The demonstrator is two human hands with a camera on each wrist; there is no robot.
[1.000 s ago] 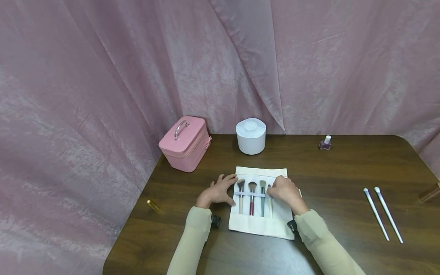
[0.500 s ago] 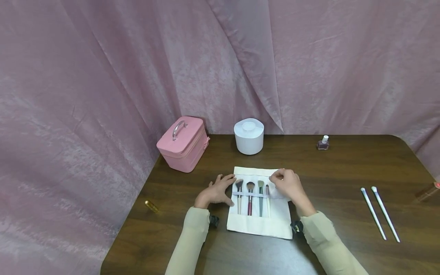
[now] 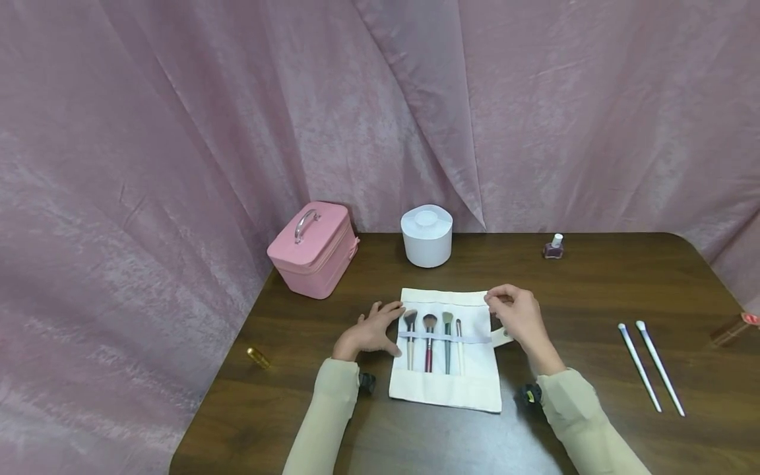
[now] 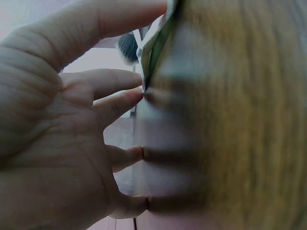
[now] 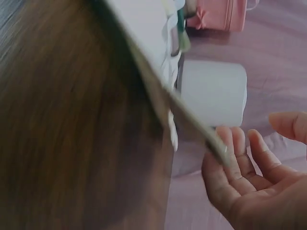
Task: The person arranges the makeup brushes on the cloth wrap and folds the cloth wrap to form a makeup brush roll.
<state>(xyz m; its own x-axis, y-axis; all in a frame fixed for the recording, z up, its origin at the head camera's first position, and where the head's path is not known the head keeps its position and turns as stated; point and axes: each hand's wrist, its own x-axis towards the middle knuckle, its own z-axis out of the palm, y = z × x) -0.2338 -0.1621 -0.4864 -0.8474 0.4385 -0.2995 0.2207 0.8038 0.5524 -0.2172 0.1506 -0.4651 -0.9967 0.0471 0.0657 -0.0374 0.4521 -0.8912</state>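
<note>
A cream fabric brush roll (image 3: pixel 442 397) lies unrolled on the table, with several makeup brushes under its lilac elastic band. Among them are an angled dark-bristled brush (image 3: pixel 410 321), a red-handled brush (image 3: pixel 429 359), a green brush (image 3: pixel 448 330) and a thin pale one (image 3: pixel 460 343). My left hand (image 3: pixel 369 335) rests at the roll's left edge, fingers spread; its thumb and fingertips meet the edge in the left wrist view. Over the upper right corner is my right hand (image 3: pixel 519 316), fingers loosely bent and holding nothing. The roll's strap (image 5: pixel 199 129) overlaps its fingers in the right wrist view.
Behind the roll stand a pink case (image 3: pixel 315 257) and a white lidded container (image 3: pixel 426 247). Nail polish (image 3: pixel 553 249) is at the back right. Two white-handled brushes (image 3: pixel 661 369) and a brown tube (image 3: pixel 733 331) lie rightward; a small gold tube (image 3: pixel 258 358) lies left.
My right hand has let go of the thin pale brush, now under the band, and moved up and right to the roll's corner. The strap shows now. My left hand stays put.
</note>
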